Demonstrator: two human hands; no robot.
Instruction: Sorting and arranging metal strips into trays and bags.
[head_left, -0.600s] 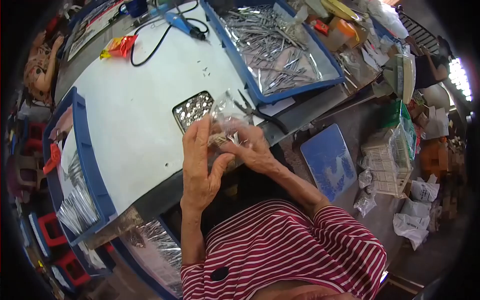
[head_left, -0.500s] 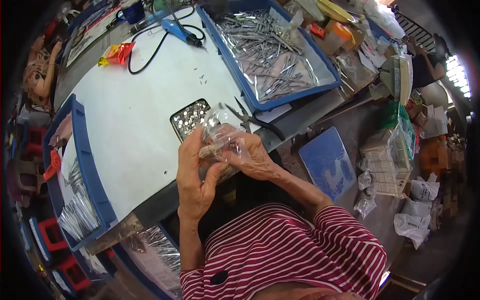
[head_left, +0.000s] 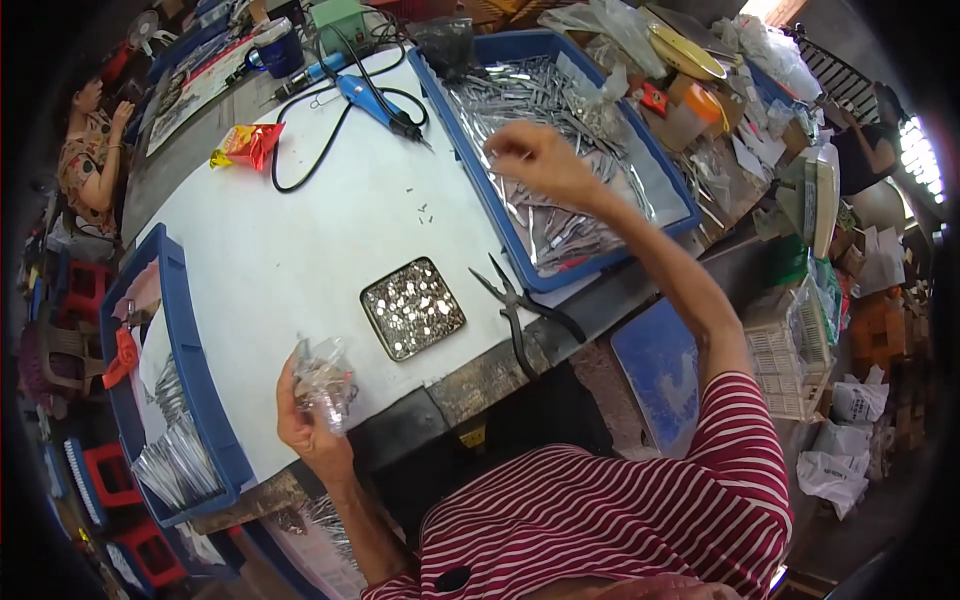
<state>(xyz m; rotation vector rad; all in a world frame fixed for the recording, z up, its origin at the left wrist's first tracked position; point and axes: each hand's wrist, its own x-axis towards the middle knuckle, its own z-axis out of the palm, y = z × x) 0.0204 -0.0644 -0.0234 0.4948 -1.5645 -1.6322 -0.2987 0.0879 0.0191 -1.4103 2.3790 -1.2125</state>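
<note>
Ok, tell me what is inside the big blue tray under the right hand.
The blue tray holds a heap of thin shiny metal pieces, loose across its floor. The right hand hovers over them, hiding the pieces directly beneath it; whether its fingers pinch one cannot be told.

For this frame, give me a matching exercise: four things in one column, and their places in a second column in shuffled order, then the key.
Things:
1. clear plastic bag
2. pliers
3. square tin of small metal parts
4. red snack packet

Places:
A. far part of the white table, beside the black cable
B. held in the left hand
C. middle of the table, left of the pliers
D. table's near edge, below the blue tray that the right hand reaches over

Pairs: 1-B, 2-D, 3-C, 4-A
</note>
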